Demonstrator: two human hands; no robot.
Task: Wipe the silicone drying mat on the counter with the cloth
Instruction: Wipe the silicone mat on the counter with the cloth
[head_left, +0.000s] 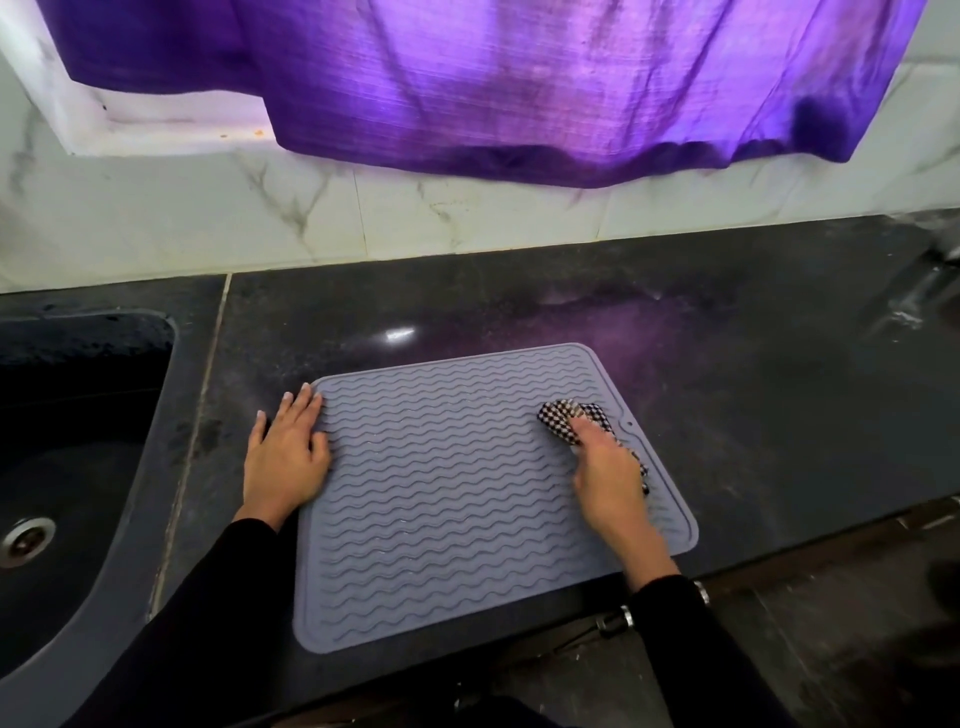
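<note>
**Mat being wiped near its right edge, left hand pinning the far-left corner**

Grey silicone drying mat lies flat on the dark stone worktop, wavy ridges up. Its front edge sits close to the worktop's front edge, and the front-left corner looks to reach or slightly overhang it. The mat is rotated a bit relative to the worktop edge. A small hole shows in the tab on its right edge.

Left hand: fingers straight and together, palm down, resting across the mat's left edge near the far-left corner. Fingertips are on the mat border; the outer part of the hand is on bare worktop. Nothing is gripped.

Right hand: fingers curled around the black-and-white checked cloth, bunched up and pressed on the mat near the right edge, towards the far-right corner. Cloth sticks out ahead of the fingers, and a strip trails out past the outer side of the hand.

Both arms wear black sleeves.

Dark sink with a metal drain is set into the worktop at the left end, well apart from the mat. Marble-look tiled wall runs along the back edge, with a purple curtain hanging above it.
</note>
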